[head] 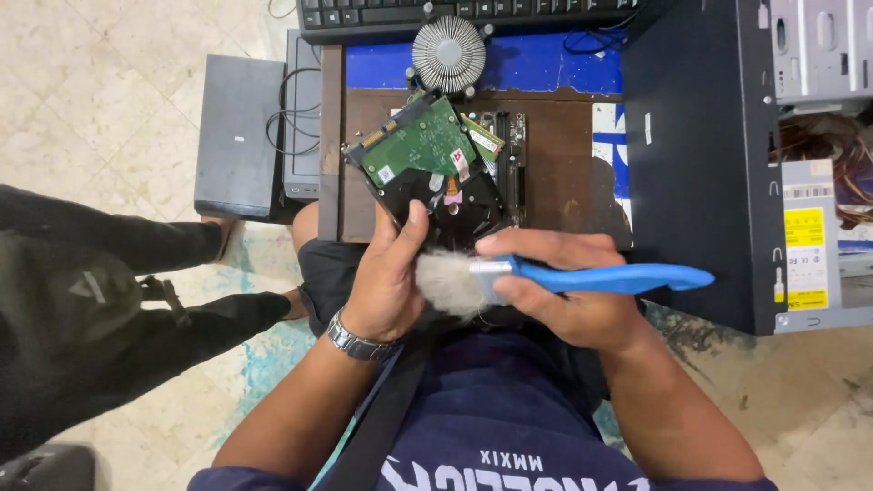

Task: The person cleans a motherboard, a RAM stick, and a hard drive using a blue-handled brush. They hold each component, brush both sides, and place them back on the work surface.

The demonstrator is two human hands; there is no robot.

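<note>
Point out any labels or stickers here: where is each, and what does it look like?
Yellow labels: on the metal unit at far right, rectangular, stacked, yellow with dark print.
White sticker: on the black case panel, small and upright.
Red-white sticker: on the green circuit board of the drive, in the left hand.

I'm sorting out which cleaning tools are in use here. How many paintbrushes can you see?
1. A blue-handled paintbrush is held in the right hand, its bristles against the left hand below the hard drive. Others may lie out of view.
</note>
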